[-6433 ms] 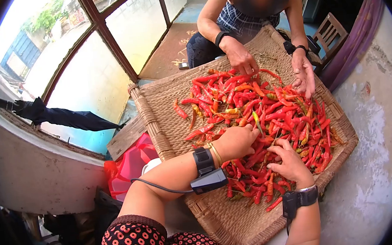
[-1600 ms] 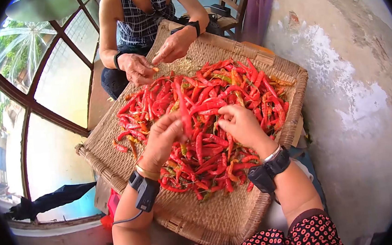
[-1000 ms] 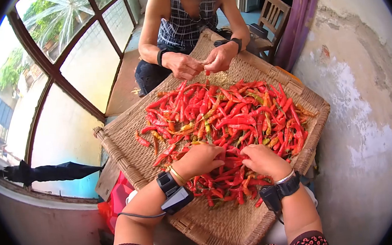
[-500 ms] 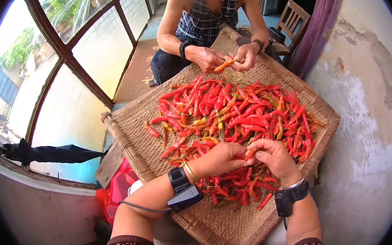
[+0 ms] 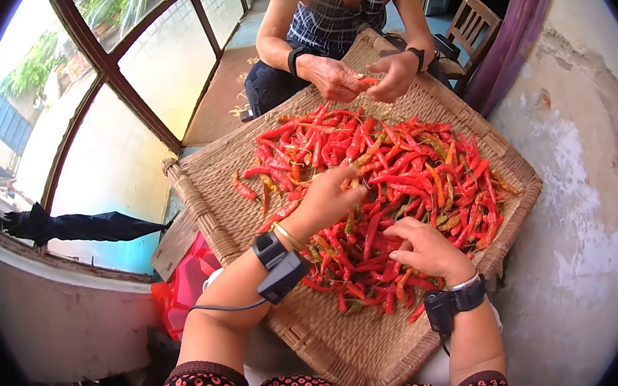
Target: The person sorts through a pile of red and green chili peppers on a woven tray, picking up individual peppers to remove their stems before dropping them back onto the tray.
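A heap of red chili peppers, mixed with some orange and yellow-green ones, lies on a woven tray. My left hand reaches over the middle of the heap. Its thumb and fingers are apart around a yellowish pepper; a firm grip on it does not show. Lower right, my right hand rests at the peppers with loosely curled fingers and nothing visible in them. Across the tray, another person's hands hold a small red pepper.
That person sits at the tray's far end. A wooden chair stands behind at the right, near a purple curtain and a worn wall. Left are window panes, a folded dark umbrella and a red bag.
My hands were together on an orange-red pepper and have parted. The left moved up and left onto the heap; the right stayed low. The other person's orange pepper has given way to a red one.
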A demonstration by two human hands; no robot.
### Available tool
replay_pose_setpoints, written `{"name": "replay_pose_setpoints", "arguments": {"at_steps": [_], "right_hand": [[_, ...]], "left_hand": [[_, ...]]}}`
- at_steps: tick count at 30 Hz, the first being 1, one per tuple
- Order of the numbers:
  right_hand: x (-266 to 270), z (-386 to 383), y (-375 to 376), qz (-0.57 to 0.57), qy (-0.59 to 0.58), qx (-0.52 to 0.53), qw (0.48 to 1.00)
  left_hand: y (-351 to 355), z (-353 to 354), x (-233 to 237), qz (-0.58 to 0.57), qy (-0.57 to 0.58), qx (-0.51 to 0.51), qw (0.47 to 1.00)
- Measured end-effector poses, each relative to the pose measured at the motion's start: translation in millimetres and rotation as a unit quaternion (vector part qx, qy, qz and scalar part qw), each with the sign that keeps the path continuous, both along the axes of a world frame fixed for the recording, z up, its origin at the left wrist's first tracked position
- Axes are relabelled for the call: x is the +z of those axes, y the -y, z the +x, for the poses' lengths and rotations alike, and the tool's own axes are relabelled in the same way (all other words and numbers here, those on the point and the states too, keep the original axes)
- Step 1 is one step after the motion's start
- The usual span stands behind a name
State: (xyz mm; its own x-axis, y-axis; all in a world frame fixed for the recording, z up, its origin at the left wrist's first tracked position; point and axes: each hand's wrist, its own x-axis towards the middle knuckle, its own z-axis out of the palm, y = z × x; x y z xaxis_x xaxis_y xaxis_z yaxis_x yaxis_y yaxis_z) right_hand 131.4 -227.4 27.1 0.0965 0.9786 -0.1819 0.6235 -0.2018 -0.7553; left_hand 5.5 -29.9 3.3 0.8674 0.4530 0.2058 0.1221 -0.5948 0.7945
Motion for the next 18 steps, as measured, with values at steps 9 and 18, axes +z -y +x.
{"name": "replay_pose_setpoints", "arguments": {"at_steps": [9,18], "right_hand": [[-1,1,-1,-0.097,0.034,0.073,0.992],[1,-6,-5,-0.088,-0.022,0.085,0.992]], "left_hand": [[31,-10,-8,0.194,-0.169,-0.139,0.956],[37,-5,-10,0.207,-0.210,-0.189,0.937]]}}
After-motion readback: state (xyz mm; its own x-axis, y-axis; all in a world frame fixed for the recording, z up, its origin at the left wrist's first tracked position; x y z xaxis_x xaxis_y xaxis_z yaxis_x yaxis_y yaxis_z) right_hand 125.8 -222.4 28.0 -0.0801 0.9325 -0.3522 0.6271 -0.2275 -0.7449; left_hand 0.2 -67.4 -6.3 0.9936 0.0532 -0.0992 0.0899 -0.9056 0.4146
